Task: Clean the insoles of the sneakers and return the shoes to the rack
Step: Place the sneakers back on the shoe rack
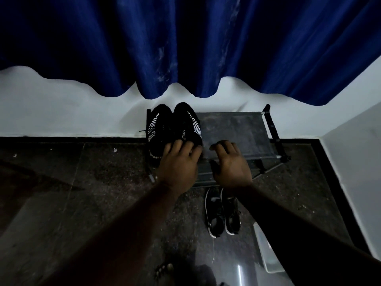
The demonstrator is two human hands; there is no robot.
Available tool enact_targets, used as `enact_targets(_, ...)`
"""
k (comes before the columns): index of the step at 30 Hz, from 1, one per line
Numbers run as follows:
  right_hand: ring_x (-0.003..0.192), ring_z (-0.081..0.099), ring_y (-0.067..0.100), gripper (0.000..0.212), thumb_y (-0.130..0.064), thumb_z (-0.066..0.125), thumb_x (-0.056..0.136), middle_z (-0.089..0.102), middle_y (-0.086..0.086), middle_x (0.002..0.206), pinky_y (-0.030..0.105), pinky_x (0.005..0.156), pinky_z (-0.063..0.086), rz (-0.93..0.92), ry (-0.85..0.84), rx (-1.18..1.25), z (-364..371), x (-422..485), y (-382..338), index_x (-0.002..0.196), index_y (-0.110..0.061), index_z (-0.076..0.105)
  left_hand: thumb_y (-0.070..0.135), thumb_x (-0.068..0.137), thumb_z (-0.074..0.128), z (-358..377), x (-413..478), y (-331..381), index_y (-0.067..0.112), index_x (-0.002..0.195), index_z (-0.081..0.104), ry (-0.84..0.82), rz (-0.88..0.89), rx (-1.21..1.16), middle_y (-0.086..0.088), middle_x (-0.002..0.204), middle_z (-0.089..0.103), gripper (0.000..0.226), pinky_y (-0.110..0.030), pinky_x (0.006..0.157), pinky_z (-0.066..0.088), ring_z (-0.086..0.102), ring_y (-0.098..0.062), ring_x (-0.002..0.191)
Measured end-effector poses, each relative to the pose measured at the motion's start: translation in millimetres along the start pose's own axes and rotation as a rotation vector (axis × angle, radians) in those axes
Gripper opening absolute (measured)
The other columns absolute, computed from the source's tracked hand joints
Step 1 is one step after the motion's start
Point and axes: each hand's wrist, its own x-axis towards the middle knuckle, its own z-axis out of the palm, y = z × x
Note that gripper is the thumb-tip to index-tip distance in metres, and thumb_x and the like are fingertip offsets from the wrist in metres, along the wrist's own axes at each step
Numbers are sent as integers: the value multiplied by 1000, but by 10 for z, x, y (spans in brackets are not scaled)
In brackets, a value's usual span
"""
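A pair of black sneakers with white side stripes (pixel 173 126) stands on the left end of the grey shoe rack's top shelf (pixel 237 129), toes toward the wall. My left hand (pixel 178 164) rests on the heel of the right sneaker, its fingers curled over the heel collar. My right hand (pixel 231 162) hovers over the shelf just right of the sneakers, fingers spread and bent, holding nothing. A second pair of black shoes with white soles (pixel 223 211) lies on the floor in front of the rack, below my right forearm.
A blue curtain (pixel 185 48) hangs above the white wall behind the rack. The rack's black side frame (pixel 274 131) stands at the right. A pale plastic container (pixel 266 252) sits on the dark tiled floor at lower right. My bare toes (pixel 164 269) show at the bottom.
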Motion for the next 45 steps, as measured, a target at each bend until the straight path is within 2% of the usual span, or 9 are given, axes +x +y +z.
enact_targets(6,100,58,41,40,-18,79,72,64,16,109,43,79,52,43,-150,-13,44,-437,553,109,-8,66,18,72,65,259,24,656,18,99,67,-194,29,-150,-7,96,63,27,-42,78,50,60,-34,98)
enact_targets(11,98,63,40,38,-22,76,69,66,12,105,40,74,54,57,-275,-39,205,-842,1160,105,-12,70,31,80,71,739,18,1206,21,119,64,-529,-32,-148,-4,120,63,40,-38,93,48,55,-30,117)
enact_targets(13,108,64,38,50,-23,80,68,67,12,117,40,76,57,74,-303,-43,273,-1010,1404,116,-13,68,38,86,68,910,-29,1447,25,125,62,-535,-95,-127,0,127,63,42,-38,94,49,57,-27,122)
enact_targets(17,126,53,39,55,-27,66,86,60,12,135,46,85,55,164,-361,-13,380,-1357,1838,139,-15,56,30,96,56,1232,-140,1887,21,131,59,-659,-135,-51,-6,134,62,37,-37,100,46,57,-29,126)
enact_targets(23,105,61,40,37,-18,72,78,65,12,116,45,69,55,146,-444,-17,599,-1781,2148,114,-11,66,16,92,57,1547,-335,2300,21,124,64,-797,-245,-128,-9,124,67,33,-41,92,54,63,-33,116)
enact_targets(28,111,58,35,37,-27,62,87,65,10,115,47,80,55,211,-565,14,865,-1995,2216,122,-15,63,20,92,59,1844,-537,2347,23,123,66,-838,-204,-130,-9,117,70,32,-40,86,56,67,-35,107)
enact_targets(34,105,64,41,46,-43,44,80,64,10,115,46,82,58,308,-721,19,1634,-2290,2421,123,-30,54,22,91,59,2617,-933,2437,22,116,70,-983,-130,-115,-12,116,70,26,-41,86,55,68,-37,108)
enact_targets(40,111,64,40,36,-25,63,85,66,12,122,47,87,59,374,-853,-21,2658,-2569,2713,121,-22,62,18,94,57,3653,-1434,2568,15,130,62,-1085,-245,-154,-13,137,60,37,-44,98,51,57,-35,128)
enact_targets(45,117,63,35,52,-29,67,88,64,12,130,38,89,56,439,-938,-34,3434,-2785,2968,138,-19,58,18,89,56,4422,-1835,2557,23,144,51,-1085,-294,-187,-10,146,52,56,-45,98,51,53,-34,131)
